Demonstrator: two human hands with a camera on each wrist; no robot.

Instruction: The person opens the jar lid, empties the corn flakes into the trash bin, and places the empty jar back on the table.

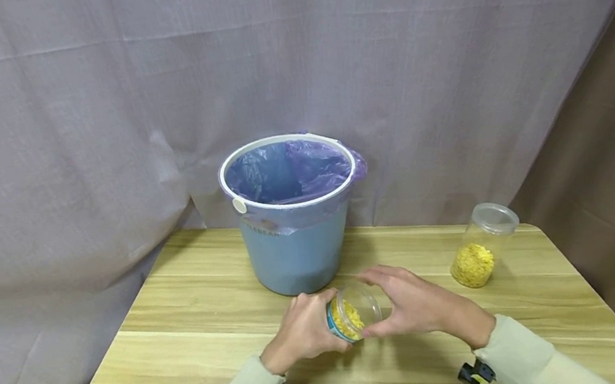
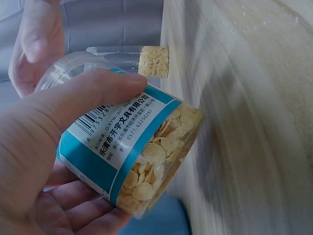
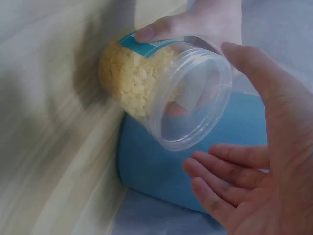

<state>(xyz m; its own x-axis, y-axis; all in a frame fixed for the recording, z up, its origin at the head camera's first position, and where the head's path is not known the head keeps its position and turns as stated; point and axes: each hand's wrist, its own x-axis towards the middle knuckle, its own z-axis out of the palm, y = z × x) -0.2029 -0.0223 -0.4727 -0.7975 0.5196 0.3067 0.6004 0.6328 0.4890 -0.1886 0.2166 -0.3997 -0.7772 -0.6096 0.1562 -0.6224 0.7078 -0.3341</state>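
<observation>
A clear plastic jar (image 1: 350, 319) with a teal and white label lies tilted in my left hand (image 1: 307, 328), its top end turned to the right. Yellow flakes (image 2: 151, 161) fill its lower part. My left thumb lies across the label, with the fingers wrapped round the other side. Around the jar's clear top end (image 3: 190, 100) is my right hand (image 1: 415, 302), thumb and fingers spread wide. In the right wrist view a gap shows between these fingers and the rim.
Behind the hands stands a blue bucket (image 1: 298, 247) with a white rim and a purple bag liner (image 1: 321, 163). A second clear jar (image 1: 493, 219), partly filled with yellow flakes, stands at the right of the wooden table (image 1: 187, 345). Grey curtain (image 1: 260, 45) hangs behind.
</observation>
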